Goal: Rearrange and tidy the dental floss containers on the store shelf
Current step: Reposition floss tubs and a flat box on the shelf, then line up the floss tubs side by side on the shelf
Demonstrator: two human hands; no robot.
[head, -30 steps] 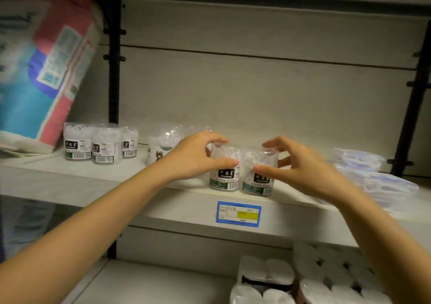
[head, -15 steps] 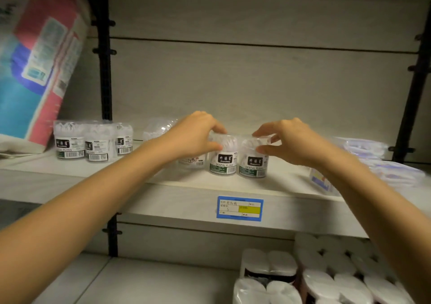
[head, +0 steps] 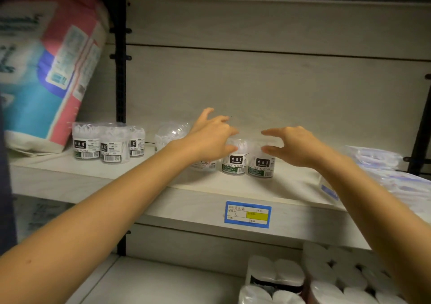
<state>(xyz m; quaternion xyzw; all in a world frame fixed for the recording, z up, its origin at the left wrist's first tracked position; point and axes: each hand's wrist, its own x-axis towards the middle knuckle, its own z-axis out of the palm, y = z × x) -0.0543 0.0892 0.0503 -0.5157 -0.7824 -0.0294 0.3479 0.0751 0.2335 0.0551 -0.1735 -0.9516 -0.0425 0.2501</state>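
Two clear dental floss containers with dark labels stand side by side on the pale shelf [head: 144, 187], the left one [head: 234, 165] touching the right one [head: 261, 167]. My left hand [head: 210, 138] hovers over the left container with fingers spread and the thumb by its lid. My right hand [head: 293, 145] is over the right container's lid, thumb and fingers apart. Three more floss containers [head: 102, 145] sit grouped at the shelf's left. A clear domed tub [head: 171, 133] and a partly hidden cartoon-label container [head: 204, 165] lie behind my left wrist.
A large tissue pack [head: 46, 70] leans at the far left. Flat plastic packs [head: 373, 159] pile at the right. A blue price tag [head: 247, 214] sits on the shelf edge. Toilet paper rolls [head: 326, 278] fill the lower shelf at right.
Both hands pushed the two middle containers back from the shelf's front edge. Their fingers have since loosened and spread off the lids.
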